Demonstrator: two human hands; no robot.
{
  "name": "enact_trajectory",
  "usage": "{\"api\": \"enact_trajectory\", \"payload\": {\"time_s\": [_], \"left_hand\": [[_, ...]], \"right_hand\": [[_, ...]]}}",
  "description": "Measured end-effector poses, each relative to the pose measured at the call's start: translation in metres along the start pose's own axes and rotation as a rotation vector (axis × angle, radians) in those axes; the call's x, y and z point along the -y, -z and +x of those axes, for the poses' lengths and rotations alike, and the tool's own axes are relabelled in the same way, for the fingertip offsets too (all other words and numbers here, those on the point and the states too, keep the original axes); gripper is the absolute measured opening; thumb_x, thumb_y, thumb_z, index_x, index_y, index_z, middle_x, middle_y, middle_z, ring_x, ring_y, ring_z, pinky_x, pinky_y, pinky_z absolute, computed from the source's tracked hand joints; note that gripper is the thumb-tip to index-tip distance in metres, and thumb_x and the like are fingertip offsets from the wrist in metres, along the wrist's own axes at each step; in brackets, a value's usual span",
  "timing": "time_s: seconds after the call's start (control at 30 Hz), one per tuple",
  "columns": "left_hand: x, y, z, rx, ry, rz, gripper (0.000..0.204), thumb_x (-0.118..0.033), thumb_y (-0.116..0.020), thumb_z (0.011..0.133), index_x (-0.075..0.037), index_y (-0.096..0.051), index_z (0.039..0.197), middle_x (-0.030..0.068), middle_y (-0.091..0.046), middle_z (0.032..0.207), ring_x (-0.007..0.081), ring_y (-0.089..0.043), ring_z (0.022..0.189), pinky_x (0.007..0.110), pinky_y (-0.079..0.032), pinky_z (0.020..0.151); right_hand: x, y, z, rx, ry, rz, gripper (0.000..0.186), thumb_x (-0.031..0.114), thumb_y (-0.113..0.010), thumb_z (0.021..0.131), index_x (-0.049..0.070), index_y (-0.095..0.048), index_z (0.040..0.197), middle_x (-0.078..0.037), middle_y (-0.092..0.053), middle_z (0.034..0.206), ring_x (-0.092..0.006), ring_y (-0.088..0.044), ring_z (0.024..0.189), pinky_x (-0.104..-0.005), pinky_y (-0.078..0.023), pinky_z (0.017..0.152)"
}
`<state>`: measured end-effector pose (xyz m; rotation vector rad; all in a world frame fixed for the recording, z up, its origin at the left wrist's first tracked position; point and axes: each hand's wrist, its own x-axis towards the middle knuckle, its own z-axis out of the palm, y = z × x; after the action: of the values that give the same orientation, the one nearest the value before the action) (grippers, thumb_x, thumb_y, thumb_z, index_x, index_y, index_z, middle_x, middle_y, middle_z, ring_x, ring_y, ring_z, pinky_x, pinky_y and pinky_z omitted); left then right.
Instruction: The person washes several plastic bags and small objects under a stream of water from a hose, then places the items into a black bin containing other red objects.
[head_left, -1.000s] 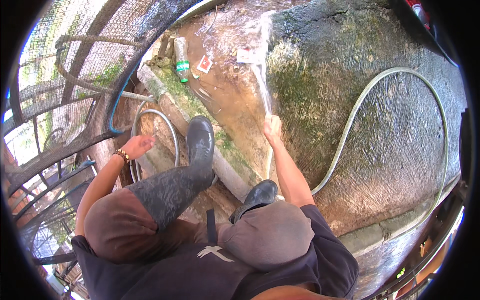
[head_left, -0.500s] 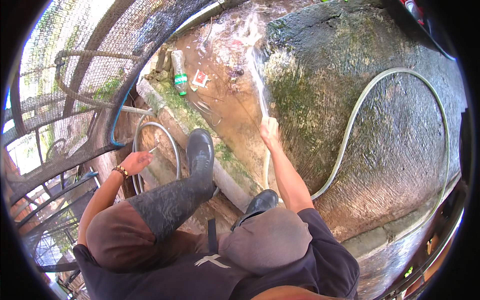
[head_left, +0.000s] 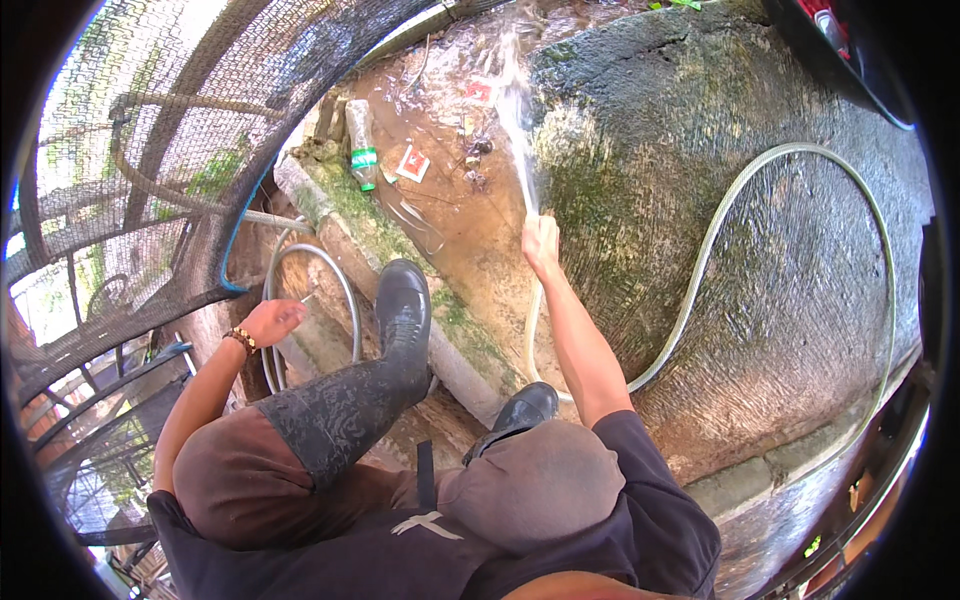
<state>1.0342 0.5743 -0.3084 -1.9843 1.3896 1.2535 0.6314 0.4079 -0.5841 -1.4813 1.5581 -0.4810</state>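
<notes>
My right hand (head_left: 541, 243) is closed around the end of a pale, clear-walled hose (head_left: 697, 280). A white jet of water (head_left: 515, 125) shoots from it toward the far end of the muddy channel (head_left: 440, 245). Behind the hand, the hose loops over the sloping concrete to the right. My left hand (head_left: 274, 322), with a beaded bracelet at the wrist, hangs beyond my left knee. Its fingers are curled around a thin whitish stick (head_left: 309, 299), too small to name surely. Ahead lie a plastic bottle (head_left: 360, 140) with a green label and a red-and-white packet (head_left: 412, 163).
A wet, mossy concrete slab (head_left: 800, 260) slopes along the right. Dark mesh netting (head_left: 180, 130) curves round the left. My black rubber boots (head_left: 402, 310) stand by a low concrete kerb (head_left: 465, 375). More hose (head_left: 335, 262) coils near my left hand. A dark basin (head_left: 850, 60) shows at the far right.
My right hand has moved slightly farther forward with the hose, and the jet has shifted a little. The packet lies slightly farther right. My left hand has barely moved.
</notes>
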Motion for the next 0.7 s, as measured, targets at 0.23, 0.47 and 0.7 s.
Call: {"api": "enact_trajectory", "payload": {"time_s": [0.23, 0.47, 0.7], "left_hand": [[0.012, -0.003, 0.021, -0.098, -0.121, 0.004, 0.028, -0.024, -0.056, 0.08, -0.007, -0.062, 0.102, 0.0174, -0.065, 0.084, 0.0328, -0.063, 0.079, 0.04, -0.049, 0.071], [-0.037, 0.026, 0.058, -0.122, -0.21, -0.087, 0.023, -0.019, -0.054, 0.084, -0.004, -0.06, 0.1, 0.0083, -0.062, 0.072, 0.015, -0.058, 0.064, 0.031, -0.046, 0.063], [-0.047, 0.009, 0.083, -0.227, -0.27, -0.425, 0.021, -0.018, -0.055, 0.086, -0.003, -0.06, 0.099, 0.0034, -0.059, 0.073, 0.0106, -0.054, 0.065, 0.027, -0.045, 0.062]], "right_hand": [[0.033, 0.018, 0.025, -0.001, -0.231, 0.107, 0.042, 0.031, -0.041, 0.086, -0.007, -0.059, 0.079, -0.03, -0.06, 0.082, -0.0432, -0.061, 0.077, -0.0458, -0.047, 0.067], [0.063, 0.049, 0.086, 0.143, -0.295, 0.006, 0.046, 0.035, -0.043, 0.085, -0.007, -0.062, 0.087, -0.03, -0.061, 0.087, -0.0424, -0.061, 0.087, -0.0454, -0.047, 0.076], [0.15, 0.097, 0.155, 0.19, -0.349, -0.092, 0.038, 0.027, -0.044, 0.079, -0.006, -0.062, 0.076, -0.02, -0.061, 0.066, -0.0286, -0.062, 0.056, -0.0409, -0.051, 0.051]]}}
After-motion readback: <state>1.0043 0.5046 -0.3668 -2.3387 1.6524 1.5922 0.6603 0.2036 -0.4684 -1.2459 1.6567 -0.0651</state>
